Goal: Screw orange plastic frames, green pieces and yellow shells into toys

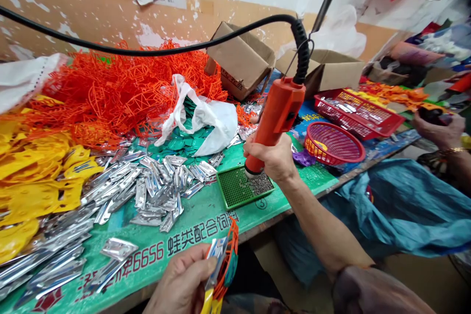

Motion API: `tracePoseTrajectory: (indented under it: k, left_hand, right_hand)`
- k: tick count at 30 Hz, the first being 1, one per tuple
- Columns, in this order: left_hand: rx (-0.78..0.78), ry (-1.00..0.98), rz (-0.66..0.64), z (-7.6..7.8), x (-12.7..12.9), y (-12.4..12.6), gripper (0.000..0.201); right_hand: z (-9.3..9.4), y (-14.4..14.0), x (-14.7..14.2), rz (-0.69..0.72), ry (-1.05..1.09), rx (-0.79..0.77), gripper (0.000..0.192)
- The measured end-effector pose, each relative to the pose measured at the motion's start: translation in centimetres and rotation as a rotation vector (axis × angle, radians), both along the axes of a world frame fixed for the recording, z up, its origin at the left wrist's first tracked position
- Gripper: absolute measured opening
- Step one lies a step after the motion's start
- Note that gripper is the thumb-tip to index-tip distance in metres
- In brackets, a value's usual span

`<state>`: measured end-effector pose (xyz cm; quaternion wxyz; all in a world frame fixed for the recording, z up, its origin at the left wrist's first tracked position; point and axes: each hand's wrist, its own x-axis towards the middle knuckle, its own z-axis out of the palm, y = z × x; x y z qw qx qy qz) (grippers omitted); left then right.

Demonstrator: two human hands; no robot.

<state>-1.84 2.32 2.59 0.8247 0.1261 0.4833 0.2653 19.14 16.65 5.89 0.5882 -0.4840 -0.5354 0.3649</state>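
My right hand (274, 157) grips an orange electric screwdriver (275, 120) hanging from a black coiled cable (300, 46). Its tip rests in a green screw tray (237, 190) holding a patch of small dark screws (261, 184). My left hand (184, 282) near the table's front edge holds a stacked toy piece (222, 267) made of silver, orange, teal and yellow plastic parts. Loose silver parts (154, 186) lie scattered on the green table cover (206, 216) just left of the tray.
Orange plastic frames (117, 88) are heaped at the back, yellow parts (33, 176) at the left. A white bag (206, 117) of teal discs, cardboard boxes (239, 59), red baskets (334, 143) and another person's hand (437, 130) at the right.
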Motion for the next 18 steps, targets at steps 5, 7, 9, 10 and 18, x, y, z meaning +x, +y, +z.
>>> tracePoseTrajectory:
  k: [5,7,9,10,18]
  left_hand:
    - [-0.001,0.016,-0.001,0.1,0.1,0.0,0.02]
    - [0.006,0.024,-0.005,0.3,0.2,0.0,0.02]
    - [0.029,0.046,-0.017,0.4,0.3,0.1,0.02]
    - [0.049,0.059,-0.025,0.5,0.3,0.1,0.019]
    - [0.199,0.125,-0.213,-0.5,0.3,-0.5,0.028]
  right_hand:
    - [-0.1,-0.1,0.1,-0.005,-0.013,-0.013,0.021]
    - [-0.1,-0.1,0.0,-0.004,-0.007,-0.011,0.021]
    - [-0.1,-0.2,0.0,-0.005,0.002,-0.011,0.021]
    - [0.0,-0.2,-0.1,-0.006,0.004,-0.01,0.02]
    - [-0.1,-0.5,-0.3,-0.026,0.001,-0.016,0.021]
